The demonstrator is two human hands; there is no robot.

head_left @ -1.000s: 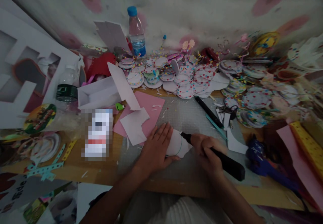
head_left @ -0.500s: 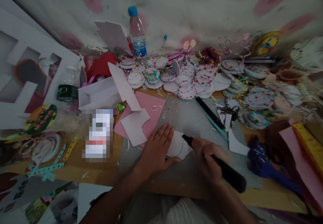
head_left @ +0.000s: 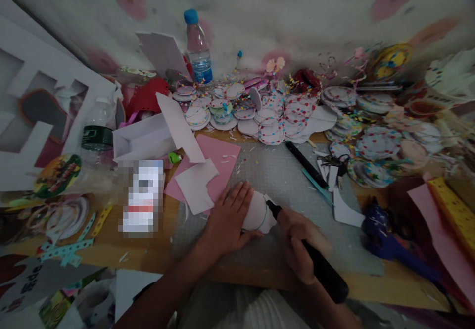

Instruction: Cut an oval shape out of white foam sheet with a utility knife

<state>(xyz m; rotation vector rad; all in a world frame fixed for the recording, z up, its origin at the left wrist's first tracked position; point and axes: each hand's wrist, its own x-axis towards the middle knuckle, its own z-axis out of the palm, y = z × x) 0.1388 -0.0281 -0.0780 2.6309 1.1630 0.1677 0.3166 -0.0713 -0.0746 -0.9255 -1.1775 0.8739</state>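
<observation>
My left hand (head_left: 230, 215) lies flat with its fingers stretched out, pressing a small white board piece (head_left: 257, 211) against the grey cutting mat (head_left: 260, 163). A teal curved line runs along the piece near its right side. My right hand (head_left: 300, 240) is closed around a thick black pen-shaped cutting tool (head_left: 326, 274). The tool's narrow tip meets the piece's upper right edge, close to the teal line. My left palm and fingers hide the left part of the piece.
A pink sheet (head_left: 222, 158) and white offcut (head_left: 196, 185) lie left of the mat's middle. Decorated discs (head_left: 270, 121) are heaped behind. A black pen (head_left: 306, 165), keys (head_left: 336, 161) and blue glue gun (head_left: 386, 235) sit right. A phone (head_left: 143, 200) and water bottle (head_left: 199, 52) stand out left.
The tool's tip has shifted slightly down along the piece's right edge, and its back end has swung down and left with my right hand. My left hand stays pressed on the piece.
</observation>
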